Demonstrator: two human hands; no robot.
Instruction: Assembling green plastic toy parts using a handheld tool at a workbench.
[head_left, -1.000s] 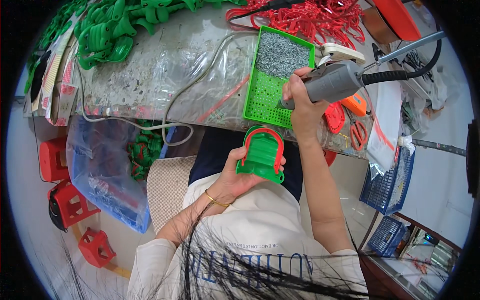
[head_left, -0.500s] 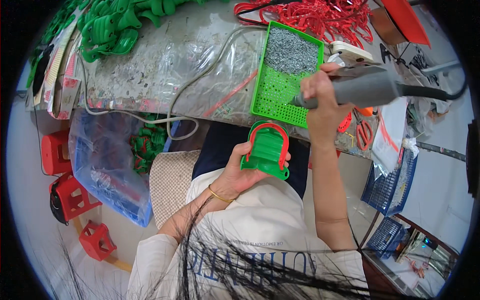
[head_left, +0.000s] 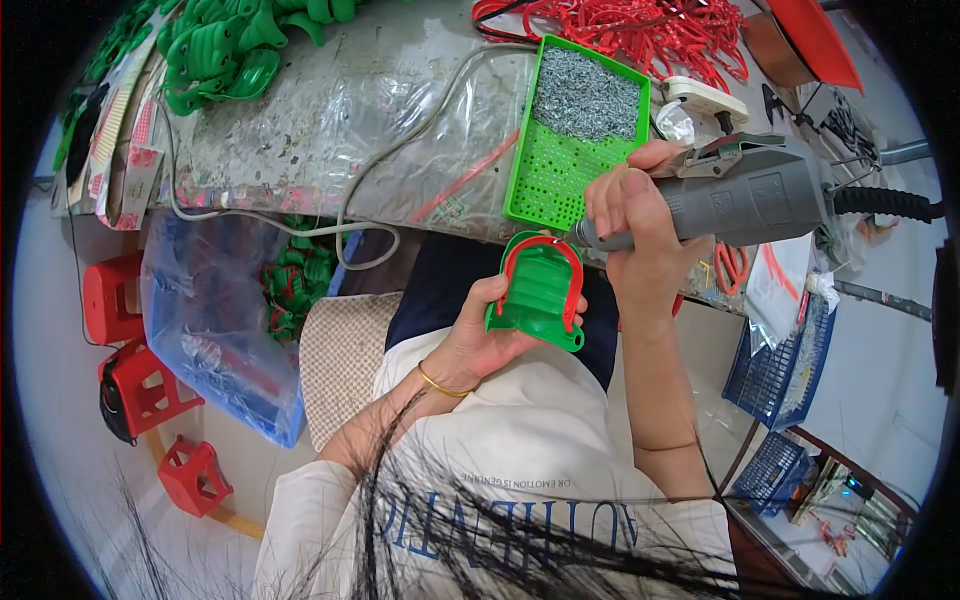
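Near one green tray [head_left: 560,170], left hand [head_left: 483,340] grip clamps one green shell [head_left: 540,292] with one red strap [head_left: 577,275]; right hand [head_left: 645,222] grip clamps one grey power tool [head_left: 755,190].

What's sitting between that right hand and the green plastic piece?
In the head view, the front end of the grey power tool that the right hand holds; its tip is by the red strap on the green plastic piece.
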